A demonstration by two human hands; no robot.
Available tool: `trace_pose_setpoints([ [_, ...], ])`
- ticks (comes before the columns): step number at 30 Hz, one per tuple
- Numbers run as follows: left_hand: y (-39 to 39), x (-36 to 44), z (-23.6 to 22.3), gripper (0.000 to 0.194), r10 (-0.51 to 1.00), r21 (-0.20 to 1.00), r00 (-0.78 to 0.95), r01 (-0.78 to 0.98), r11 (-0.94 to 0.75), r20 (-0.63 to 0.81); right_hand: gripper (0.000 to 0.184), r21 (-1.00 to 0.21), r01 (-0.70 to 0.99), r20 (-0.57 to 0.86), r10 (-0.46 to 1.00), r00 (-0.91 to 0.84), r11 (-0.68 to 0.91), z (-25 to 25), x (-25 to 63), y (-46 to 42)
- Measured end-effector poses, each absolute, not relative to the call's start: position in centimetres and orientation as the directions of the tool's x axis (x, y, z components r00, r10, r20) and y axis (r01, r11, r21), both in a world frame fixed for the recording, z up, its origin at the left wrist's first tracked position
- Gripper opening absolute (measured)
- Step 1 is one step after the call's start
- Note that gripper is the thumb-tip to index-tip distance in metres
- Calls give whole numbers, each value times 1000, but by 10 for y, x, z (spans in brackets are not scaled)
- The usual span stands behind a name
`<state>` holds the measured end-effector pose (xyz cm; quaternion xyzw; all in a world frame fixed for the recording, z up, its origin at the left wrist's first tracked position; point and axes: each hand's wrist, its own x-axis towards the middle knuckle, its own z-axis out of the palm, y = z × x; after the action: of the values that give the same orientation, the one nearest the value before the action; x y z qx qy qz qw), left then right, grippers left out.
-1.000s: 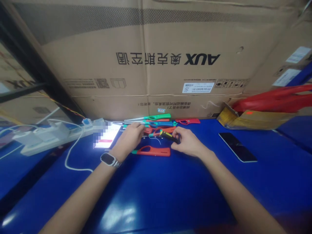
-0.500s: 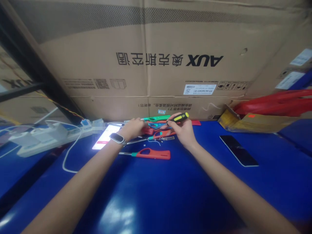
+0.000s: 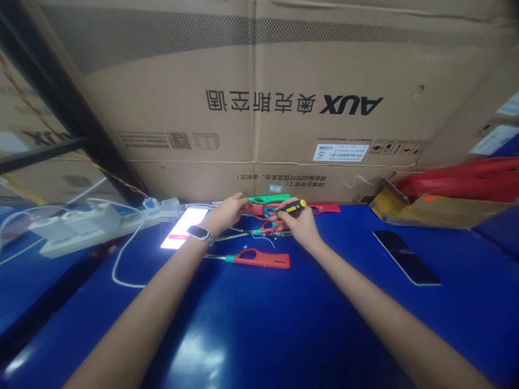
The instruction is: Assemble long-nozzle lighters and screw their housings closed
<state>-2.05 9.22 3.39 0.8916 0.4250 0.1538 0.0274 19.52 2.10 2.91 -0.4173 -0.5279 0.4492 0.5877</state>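
Observation:
My right hand [image 3: 299, 224] is closed around a black and yellow screwdriver [image 3: 295, 206], held low over a pile of long-nosed gas lighters. My left hand [image 3: 227, 212] is closed on a red lighter [image 3: 254, 210] in that pile. A green lighter [image 3: 271, 198] lies just behind the hands, and another red lighter [image 3: 324, 207] lies to the right of it. Nearer to me, a red lighter with a teal collar and metal nozzle [image 3: 259, 259] lies alone on the blue table [image 3: 259, 324]. A watch sits on my left wrist [image 3: 199, 234].
A lit phone [image 3: 183, 233] lies left of my left hand. A dark phone [image 3: 406, 264] lies at the right. A white power strip with cables [image 3: 81, 229] is at the far left. A large cardboard box [image 3: 259, 97] walls off the back; red bags [image 3: 466, 178] lie at the right.
My right hand picked the screwdriver up off the table, raised it, then lowered it onto the lighter pile. My left hand shifted right onto a red lighter. The camera drifted slightly.

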Motion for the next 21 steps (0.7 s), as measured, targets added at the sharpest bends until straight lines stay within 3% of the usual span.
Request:
trace_pose_setpoints([
  [4,86,-22,31,28,774,167,576,763,-624,262,24,-966,-3,260,965,27,260,24,202,19],
  [11,74,-10,24,35,755,-17,601,785,-619,260,22,-962,105,257,966,24,253,23,210,14],
  [21,92,10,30,31,726,-177,654,757,-629,213,26,-972,-5,232,967,104,234,12,224,0],
])
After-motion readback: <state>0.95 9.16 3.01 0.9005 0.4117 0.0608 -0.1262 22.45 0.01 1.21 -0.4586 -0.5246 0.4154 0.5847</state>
